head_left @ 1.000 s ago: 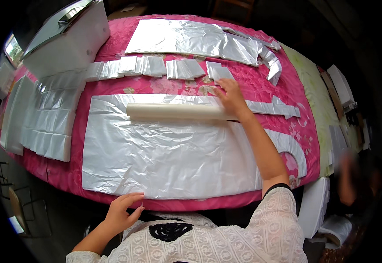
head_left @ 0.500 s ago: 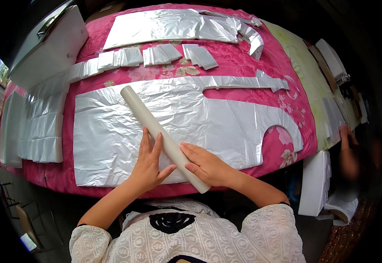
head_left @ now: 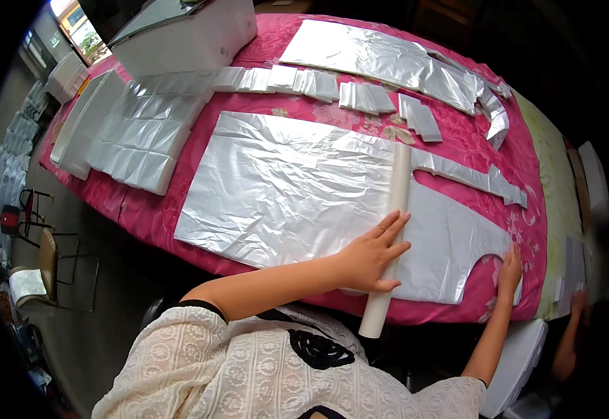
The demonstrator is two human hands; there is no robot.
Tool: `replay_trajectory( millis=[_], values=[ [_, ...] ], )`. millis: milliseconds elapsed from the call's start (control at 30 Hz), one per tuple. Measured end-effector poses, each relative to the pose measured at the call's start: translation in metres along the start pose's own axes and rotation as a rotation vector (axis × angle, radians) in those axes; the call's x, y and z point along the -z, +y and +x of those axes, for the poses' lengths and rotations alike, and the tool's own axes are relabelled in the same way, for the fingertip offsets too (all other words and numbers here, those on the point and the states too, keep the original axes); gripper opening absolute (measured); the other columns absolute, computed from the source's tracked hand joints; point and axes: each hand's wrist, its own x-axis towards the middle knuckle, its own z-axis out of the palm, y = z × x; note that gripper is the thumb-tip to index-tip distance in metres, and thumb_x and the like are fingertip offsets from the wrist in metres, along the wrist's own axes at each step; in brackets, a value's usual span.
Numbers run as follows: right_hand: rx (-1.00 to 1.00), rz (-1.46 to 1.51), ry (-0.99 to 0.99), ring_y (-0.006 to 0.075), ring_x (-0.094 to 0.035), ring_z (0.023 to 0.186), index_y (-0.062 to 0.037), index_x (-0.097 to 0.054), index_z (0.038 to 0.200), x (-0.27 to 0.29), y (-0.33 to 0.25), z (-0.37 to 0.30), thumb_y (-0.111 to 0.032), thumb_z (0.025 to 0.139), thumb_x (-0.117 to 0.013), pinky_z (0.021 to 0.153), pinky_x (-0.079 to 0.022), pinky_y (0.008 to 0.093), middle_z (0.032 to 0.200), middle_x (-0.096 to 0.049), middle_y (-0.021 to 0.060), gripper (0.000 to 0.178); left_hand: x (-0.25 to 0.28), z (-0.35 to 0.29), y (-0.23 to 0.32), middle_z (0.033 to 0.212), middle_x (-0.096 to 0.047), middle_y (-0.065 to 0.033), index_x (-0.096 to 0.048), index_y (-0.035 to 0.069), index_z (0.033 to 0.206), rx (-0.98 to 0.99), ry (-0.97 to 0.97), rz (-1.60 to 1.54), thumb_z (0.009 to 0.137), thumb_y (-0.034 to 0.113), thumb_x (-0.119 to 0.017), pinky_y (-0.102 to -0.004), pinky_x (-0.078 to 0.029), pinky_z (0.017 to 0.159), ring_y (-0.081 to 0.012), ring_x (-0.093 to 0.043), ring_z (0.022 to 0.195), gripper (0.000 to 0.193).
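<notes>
A thin, shiny plastic apron lies spread on the pink cloth, wrinkled on its left part and smoother on its right. A whitish cylindrical tube lies across it, its near end jutting past the table edge. My left hand rests flat on the tube with its fingers spread. Farther right, my right hand is at the curved strap beside the apron's round cutout. Its fingers are pressed together on the strap, and a bit of plastic shows beside the palm.
Another folded plastic apron lies at the far side. A row of small folded plastic packets runs to a stack of packets at left. A white box stands behind it. Another person's hand is at far right; a chair stands lower left.
My view has turned, shifting the table in the picture. The tube has moved rightward over the apron and turned more upright, with my left hand on it. My right hand has left the tube for the strap.
</notes>
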Motion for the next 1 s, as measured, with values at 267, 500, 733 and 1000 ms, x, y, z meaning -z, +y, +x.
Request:
replay_trajectory(
  millis=[267,500,733,1000],
  values=[
    [0.083,0.045,0.329,0.0277,-0.061,0.083,-0.0007,-0.057,0.079,0.046,-0.077,-0.008,-0.01,0.077,-0.065,0.072,-0.046,0.0371,0.089,-0.064,0.011,0.012,0.002,0.003,0.005,0.146,-0.012,-0.0265,-0.048,0.002,0.122,0.026,-0.031,0.058,0.072,0.041,-0.061,-0.046,-0.022,0.108,-0.042,-0.007,0.137,0.065],
    [0.054,1.015,-0.146,0.0074,-0.051,0.058,-0.0006,-0.055,0.083,0.077,-0.25,-0.059,-0.005,0.075,-0.069,0.052,-0.042,0.0224,0.07,-0.057,0.0028,0.017,0.006,0.006,0.023,0.132,-0.038,-0.0205,-0.036,0.0,0.13,0.171,0.177,-0.514,0.081,0.023,-0.064,-0.0389,-0.035,0.1,-0.0297,-0.04,0.122,0.061],
    [0.743,1.082,-0.225,0.0284,-0.059,0.084,-0.0024,-0.057,0.09,0.095,-0.34,-0.126,-0.014,0.073,-0.07,0.069,-0.048,0.0359,0.095,-0.06,0.0111,0.023,0.054,-0.025,-0.021,0.081,-0.064,-0.0068,-0.06,0.0,0.094,0.811,-0.101,-1.237,0.087,0.015,-0.06,-0.0246,-0.05,0.064,-0.0119,-0.062,0.071,0.016],
    [0.252,0.223,-0.551,0.0297,-0.06,0.059,-0.003,-0.059,0.072,0.102,-0.309,-0.16,-0.054,0.069,-0.067,0.055,-0.047,0.0382,0.061,-0.059,0.0112,0.052,0.148,-0.112,-0.103,0.082,-0.064,-0.0065,-0.06,0.001,0.091,1.055,0.024,-0.954,0.084,0.008,-0.059,-0.0269,-0.053,0.07,-0.0143,-0.064,0.076,0.01]
  ],
)
